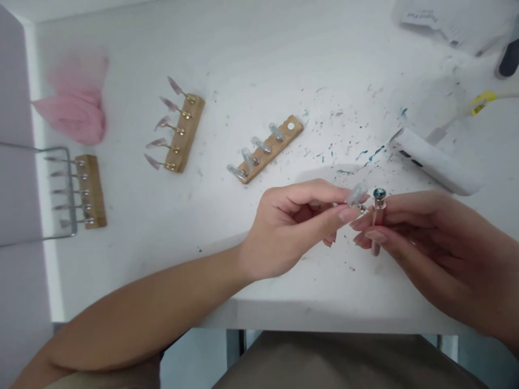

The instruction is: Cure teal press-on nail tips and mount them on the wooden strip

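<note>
My left hand (298,227) pinches the small metal stand of a clear, silvery false nail tip (357,194) between thumb and index finger. Close beside it, my right hand (430,248) grips a slim rose-pink pen-shaped nail tool (377,219), held upright, with a round teal jewelled end on top. The nail tip and the tool are a small distance apart. Beyond my left hand lies a wooden holder (272,151) carrying several similar clear nail tips, with a bare white round spot at its right end.
Two more wooden holders, one upper left (188,132) and one far left (95,192), carry pinkish nail tips. A metal wire frame (73,216) overlaps the latter. A pink cloth (79,111) lies behind. At right sit a white lamp-like device (436,162) and a white packet (450,24). Teal smears mark the table.
</note>
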Tool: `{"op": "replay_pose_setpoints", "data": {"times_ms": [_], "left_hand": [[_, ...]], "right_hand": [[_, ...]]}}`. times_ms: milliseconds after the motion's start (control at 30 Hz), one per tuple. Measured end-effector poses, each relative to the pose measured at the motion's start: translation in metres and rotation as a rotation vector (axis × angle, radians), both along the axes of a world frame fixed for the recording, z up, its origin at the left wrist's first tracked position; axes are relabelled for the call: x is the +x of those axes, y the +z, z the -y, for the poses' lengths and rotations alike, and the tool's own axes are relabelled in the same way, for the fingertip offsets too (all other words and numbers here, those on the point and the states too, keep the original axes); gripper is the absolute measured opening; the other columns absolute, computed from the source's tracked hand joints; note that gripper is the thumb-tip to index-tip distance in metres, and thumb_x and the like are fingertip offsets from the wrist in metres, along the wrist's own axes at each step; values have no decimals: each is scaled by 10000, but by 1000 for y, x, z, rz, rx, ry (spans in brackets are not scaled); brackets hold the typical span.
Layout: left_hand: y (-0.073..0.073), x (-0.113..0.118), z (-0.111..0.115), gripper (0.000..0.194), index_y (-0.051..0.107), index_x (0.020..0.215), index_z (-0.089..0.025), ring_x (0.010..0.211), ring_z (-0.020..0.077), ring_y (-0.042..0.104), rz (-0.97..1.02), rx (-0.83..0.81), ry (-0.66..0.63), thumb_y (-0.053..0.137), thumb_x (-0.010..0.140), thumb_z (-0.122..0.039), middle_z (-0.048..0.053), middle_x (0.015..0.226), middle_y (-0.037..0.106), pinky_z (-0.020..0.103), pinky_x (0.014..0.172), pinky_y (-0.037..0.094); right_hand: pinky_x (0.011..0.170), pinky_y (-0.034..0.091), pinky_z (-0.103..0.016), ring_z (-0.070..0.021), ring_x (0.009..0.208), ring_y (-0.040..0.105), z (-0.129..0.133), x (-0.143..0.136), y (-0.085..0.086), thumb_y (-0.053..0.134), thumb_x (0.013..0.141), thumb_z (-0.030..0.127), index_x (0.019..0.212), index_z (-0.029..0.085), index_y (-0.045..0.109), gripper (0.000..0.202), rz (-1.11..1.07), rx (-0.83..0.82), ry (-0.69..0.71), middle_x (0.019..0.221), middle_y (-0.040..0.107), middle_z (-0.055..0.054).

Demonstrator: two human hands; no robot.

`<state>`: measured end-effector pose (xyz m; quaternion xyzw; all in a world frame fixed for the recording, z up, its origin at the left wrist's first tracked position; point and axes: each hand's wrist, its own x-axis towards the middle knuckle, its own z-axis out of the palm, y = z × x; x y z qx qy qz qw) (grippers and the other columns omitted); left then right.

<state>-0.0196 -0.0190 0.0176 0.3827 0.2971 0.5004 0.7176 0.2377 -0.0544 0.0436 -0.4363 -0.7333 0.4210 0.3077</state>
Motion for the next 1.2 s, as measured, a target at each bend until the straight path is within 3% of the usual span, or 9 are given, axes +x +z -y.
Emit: {"op": "replay_pose_setpoints", "data": {"times_ms": [100,267,433,567,667,733,800,933,1200], "left_hand": [[-1,0,-1,270,1064,1112,-352,623,57,760,-21,25,1,1162,967,-146,-25,978,965,140,595,689],[-2,1,0,339,1069,1150,-383,647,44,780,8,21,-8,1144,972,-103,-37,998,969,110,628,703],[-2,0,-1,340,1069,1158,-373,662,42,796,4,22,-13,1121,990,-83,-33,1039,982,112,667,732],[-1,0,-2,310,1072,1185,-371,652,50,792,-19,36,-14,1068,1051,-92,-10,1033,981,130,658,734],[-1,0,-2,325,1075,1165,-377,630,56,778,-18,22,-8,1111,1005,-96,-5,1025,981,142,639,733],[-1,1,-2,337,1075,1154,-378,629,58,774,-11,12,-9,1151,962,-112,-10,1019,978,144,631,730],[-1,0,-2,333,1076,1154,-374,633,62,776,-9,2,-14,1175,943,-137,-8,1006,972,149,627,727],[-2,-2,-2,288,1076,1145,-354,624,70,763,-33,-2,-22,1186,945,-178,7,1014,974,176,617,715],[0,-1,-4,291,1075,1135,-337,614,73,751,-29,-1,-23,1186,934,-158,8,977,958,174,593,689]], "right_hand": [[1038,744,68,59,1109,907,-5,-5,5,682,1456,317,1459,150,666,168,32,132,43,1329,855,63],[1027,755,44,26,1115,920,-10,-3,5,694,1448,317,1430,136,666,184,8,123,60,1306,860,50],[1124,769,30,41,1209,926,-9,-6,6,692,1455,333,1454,142,667,193,52,150,96,1339,860,58],[941,695,88,44,1167,918,-10,-7,10,692,1445,292,1430,128,662,168,60,170,111,1291,855,37],[860,661,82,37,1137,912,-10,-3,11,703,1435,272,1411,127,695,147,60,170,127,1277,858,21],[911,730,14,-21,1193,926,-5,4,8,776,1417,352,1439,141,797,213,47,79,95,1285,861,-19],[994,810,-93,-117,1318,935,3,13,2,904,1360,544,1529,164,894,416,31,-78,33,1297,855,-79],[1076,859,-201,-212,1477,907,19,28,-16,987,1250,858,1643,184,909,784,-4,-227,-32,1275,822,-132],[1076,860,-208,-218,1489,897,20,32,-29,966,1223,958,1613,177,897,876,-23,-239,-36,1269,809,-139]]}}
